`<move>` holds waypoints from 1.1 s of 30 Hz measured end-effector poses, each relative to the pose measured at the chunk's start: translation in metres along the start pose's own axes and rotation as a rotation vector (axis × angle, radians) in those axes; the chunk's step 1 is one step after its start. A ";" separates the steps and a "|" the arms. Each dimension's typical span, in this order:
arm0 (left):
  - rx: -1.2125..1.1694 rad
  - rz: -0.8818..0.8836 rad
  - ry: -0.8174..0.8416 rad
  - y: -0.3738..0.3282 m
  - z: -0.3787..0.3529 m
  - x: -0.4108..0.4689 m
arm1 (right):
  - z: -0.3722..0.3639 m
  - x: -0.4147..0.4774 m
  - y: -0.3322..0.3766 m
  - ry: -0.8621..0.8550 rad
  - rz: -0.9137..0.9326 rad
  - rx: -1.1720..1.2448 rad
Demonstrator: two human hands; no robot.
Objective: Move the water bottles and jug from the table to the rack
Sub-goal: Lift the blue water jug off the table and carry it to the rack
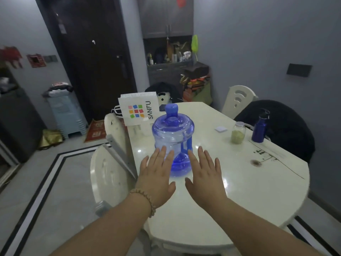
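Blue translucent plastic, the jug (172,134) stands upright on the white bench (239,185), toward its left edge. The left hand (156,175) and right hand (204,175) are stretched out flat on either side of its base, fingers straight, grasping nothing; whether they touch it I cannot tell. By the right edge a dark blue bottle (260,129) stands near a glass jar (238,133).
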State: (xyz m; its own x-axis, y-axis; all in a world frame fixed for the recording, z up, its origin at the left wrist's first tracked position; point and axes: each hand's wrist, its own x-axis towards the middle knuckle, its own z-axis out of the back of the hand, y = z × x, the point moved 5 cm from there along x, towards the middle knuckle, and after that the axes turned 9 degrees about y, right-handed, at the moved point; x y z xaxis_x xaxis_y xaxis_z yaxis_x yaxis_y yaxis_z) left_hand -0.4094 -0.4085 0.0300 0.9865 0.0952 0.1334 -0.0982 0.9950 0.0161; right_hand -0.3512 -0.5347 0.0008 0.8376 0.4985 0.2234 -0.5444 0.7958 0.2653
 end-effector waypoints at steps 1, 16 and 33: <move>-0.011 0.007 -0.012 0.009 0.002 0.014 | -0.002 0.015 0.000 -0.020 -0.003 -0.006; 0.041 -0.280 0.029 0.099 -0.033 0.189 | -0.058 0.165 0.000 -0.052 -0.030 -0.207; -0.233 -0.941 -0.268 0.149 -0.094 0.286 | -0.086 0.228 0.019 -0.226 -0.161 -0.341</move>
State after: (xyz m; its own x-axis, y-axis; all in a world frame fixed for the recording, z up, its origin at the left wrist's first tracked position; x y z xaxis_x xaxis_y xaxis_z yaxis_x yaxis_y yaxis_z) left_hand -0.1297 -0.2302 -0.0231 0.5851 -0.7135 0.3853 0.7623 0.6460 0.0387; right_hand -0.1668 -0.3767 -0.0242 0.8590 0.3014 0.4138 -0.3299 0.9440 -0.0028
